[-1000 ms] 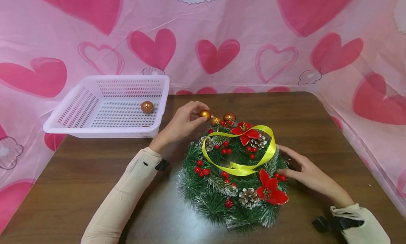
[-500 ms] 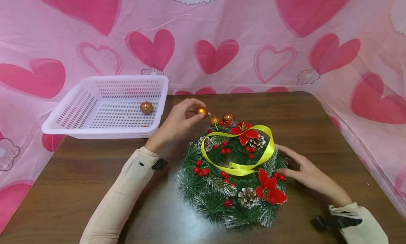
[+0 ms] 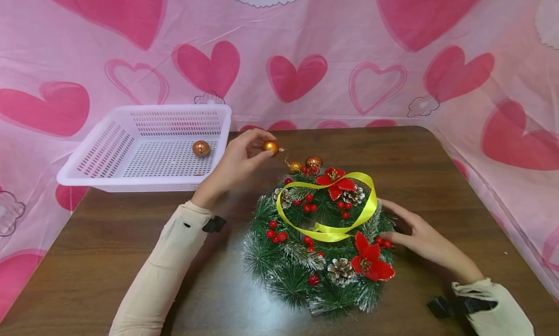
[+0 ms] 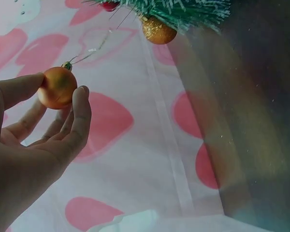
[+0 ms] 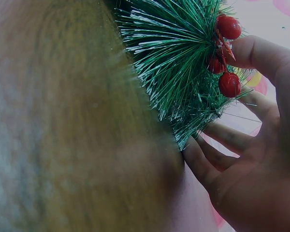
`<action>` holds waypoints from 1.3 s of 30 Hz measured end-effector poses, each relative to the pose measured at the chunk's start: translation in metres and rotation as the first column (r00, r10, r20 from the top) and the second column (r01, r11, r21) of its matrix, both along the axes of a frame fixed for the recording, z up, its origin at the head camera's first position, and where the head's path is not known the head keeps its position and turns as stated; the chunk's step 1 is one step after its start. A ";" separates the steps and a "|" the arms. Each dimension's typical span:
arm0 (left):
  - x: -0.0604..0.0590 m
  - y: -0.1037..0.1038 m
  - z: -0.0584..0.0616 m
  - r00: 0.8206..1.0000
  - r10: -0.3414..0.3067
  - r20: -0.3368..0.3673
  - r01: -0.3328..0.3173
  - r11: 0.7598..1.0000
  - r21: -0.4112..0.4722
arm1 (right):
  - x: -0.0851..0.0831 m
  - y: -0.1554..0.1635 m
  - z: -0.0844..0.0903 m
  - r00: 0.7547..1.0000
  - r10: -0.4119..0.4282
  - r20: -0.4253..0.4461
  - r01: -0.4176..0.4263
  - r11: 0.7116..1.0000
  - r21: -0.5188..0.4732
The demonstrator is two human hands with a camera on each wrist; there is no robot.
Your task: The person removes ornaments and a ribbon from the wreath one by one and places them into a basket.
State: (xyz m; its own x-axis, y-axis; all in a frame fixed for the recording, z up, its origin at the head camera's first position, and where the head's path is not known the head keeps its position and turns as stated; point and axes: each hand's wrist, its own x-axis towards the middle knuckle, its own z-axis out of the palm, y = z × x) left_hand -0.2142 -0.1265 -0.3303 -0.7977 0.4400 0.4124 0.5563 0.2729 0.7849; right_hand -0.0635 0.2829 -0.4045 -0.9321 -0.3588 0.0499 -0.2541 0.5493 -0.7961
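A green wreath (image 3: 320, 239) with red berries, pine cones, red flowers and a yellow ribbon (image 3: 332, 207) lies on the brown table (image 3: 105, 239). My left hand (image 3: 244, 156) pinches a small gold ball (image 3: 270, 147) (image 4: 57, 87) between thumb and fingertips, lifted just off the wreath's far left edge, its thin hanging loop (image 4: 89, 50) trailing free. Two more gold balls (image 3: 305, 163) stay on the wreath's far edge. My right hand (image 3: 419, 239) holds the wreath's right rim, fingers under the needles and thumb by the berries (image 5: 229, 84).
A white perforated basket (image 3: 148, 146) stands at the table's back left with one gold ball (image 3: 201, 148) inside. A pink cloth with hearts (image 3: 297, 59) hangs behind and drapes down the right side.
My left hand has pulled the gold ball up and to the left, away from the wreath's edge toward the basket. The right hand and wreath have stayed put.
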 end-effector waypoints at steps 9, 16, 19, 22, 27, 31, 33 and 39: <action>0.000 -0.012 0.010 1.000 0.012 0.005 -0.013 0.999 0.047 | 0.000 0.000 0.000 1.000 -0.003 0.004 0.003 1.000 0.002; -0.001 -0.025 0.019 0.998 0.037 -0.041 -0.033 0.995 0.093 | 0.001 -0.001 0.002 1.000 -0.013 0.021 0.012 1.000 0.011; -0.001 -0.030 0.022 0.997 0.071 -0.038 -0.067 0.994 0.080 | 0.001 -0.001 0.002 1.000 -0.016 0.020 0.015 1.000 0.017; -0.002 -0.034 0.025 0.993 0.117 -0.022 -0.116 0.991 0.063 | 0.001 -0.001 0.002 1.000 -0.019 0.017 0.019 1.000 0.022; -0.003 -0.045 0.032 0.981 0.191 -0.021 -0.190 0.980 0.060 | 0.002 -0.001 0.003 0.999 -0.024 0.029 0.023 0.999 0.026; -0.005 -0.053 0.036 0.973 0.226 -0.040 -0.222 0.972 0.078 | 0.002 -0.001 0.004 0.999 -0.025 0.024 0.024 0.999 0.028; -0.006 -0.057 0.036 0.968 0.245 -0.053 -0.241 0.968 0.070 | 0.002 -0.001 0.004 1.000 -0.022 0.017 0.021 0.999 0.029; -0.008 -0.065 0.035 0.958 0.284 -0.041 -0.281 0.957 0.068 | 0.002 -0.001 0.004 1.000 -0.018 0.014 0.018 0.999 0.034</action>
State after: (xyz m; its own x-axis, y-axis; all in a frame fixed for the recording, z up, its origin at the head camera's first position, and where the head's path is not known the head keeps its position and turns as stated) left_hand -0.2226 -0.1914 -0.2958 -0.8636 0.1721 0.4739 0.5022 0.3770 0.7782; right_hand -0.0617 0.2822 -0.4005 -0.9390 -0.3431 0.0246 -0.2327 0.5808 -0.7801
